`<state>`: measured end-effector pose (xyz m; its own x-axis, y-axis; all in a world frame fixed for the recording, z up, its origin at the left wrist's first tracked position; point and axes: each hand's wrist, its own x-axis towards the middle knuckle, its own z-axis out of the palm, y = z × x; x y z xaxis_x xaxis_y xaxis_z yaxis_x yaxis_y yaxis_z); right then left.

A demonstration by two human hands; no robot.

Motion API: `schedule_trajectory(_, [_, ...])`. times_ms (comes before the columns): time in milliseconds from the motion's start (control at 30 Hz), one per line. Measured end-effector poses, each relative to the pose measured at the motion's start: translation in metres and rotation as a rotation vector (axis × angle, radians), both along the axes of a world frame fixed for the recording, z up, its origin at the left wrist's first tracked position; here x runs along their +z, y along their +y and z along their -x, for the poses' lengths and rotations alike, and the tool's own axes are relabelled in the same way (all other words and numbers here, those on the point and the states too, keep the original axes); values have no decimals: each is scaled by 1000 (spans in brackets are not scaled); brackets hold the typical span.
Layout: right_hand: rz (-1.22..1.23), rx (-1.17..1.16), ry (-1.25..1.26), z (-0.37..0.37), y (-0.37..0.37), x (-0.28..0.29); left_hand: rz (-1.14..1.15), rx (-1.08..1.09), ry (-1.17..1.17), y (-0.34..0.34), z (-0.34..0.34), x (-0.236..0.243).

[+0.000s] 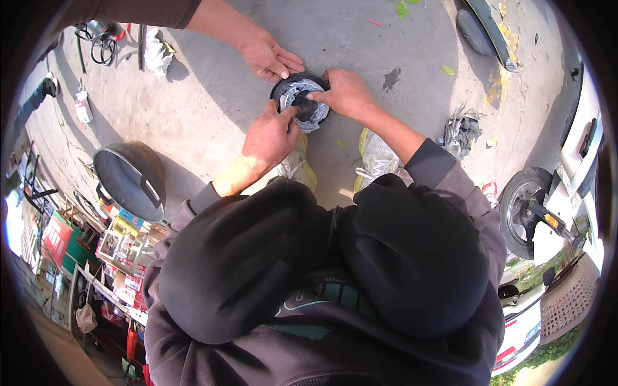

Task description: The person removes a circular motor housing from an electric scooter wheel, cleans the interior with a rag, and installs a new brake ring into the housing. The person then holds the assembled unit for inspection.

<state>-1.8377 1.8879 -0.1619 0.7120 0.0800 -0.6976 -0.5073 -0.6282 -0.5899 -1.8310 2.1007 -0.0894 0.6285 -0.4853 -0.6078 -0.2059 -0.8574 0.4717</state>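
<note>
Between my hands, above the concrete near my shoes, is a round wheel-hub-like part (311, 125) with a black rim and silver-grey metal inside. Its exact kind I cannot make out. My left hand (269, 138) grips its near left side, the thumb and forefinger reaching toward the dark middle. On the far right side my right hand (349, 94) is closed around the rim, thumb laid across the centre. Another person's hand (265, 58) comes in from the upper left, fingers stretched along the far edge of the part.
A black basin-like container (132, 177) stands on the left, with cluttered shelves (125, 251) beyond it. Crumpled silvery wrapping (461, 132) lies to the right, near a scooter wheel (520, 209). White crumpled paper (158, 55) and a long dark panel (492, 32) lie farther off.
</note>
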Motion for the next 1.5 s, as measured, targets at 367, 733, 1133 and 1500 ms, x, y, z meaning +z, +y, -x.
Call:
schedule_trajectory(367, [41, -29, -186, 14, 17, 6, -44, -1013, -614, -10, -18, 8])
schedule_trajectory(733, [149, 0, -452, 33, 33, 3, -81, -1332, -597, -10, -25, 21])
schedule_trajectory(1133, [-96, -23, -415, 40, 18, 10, -71, -1407, -641, -15, -25, 28])
schedule_trajectory(1500, [-67, -80, -378, 33, 30, 7, -7, -1355, -523, -35, -33, 19])
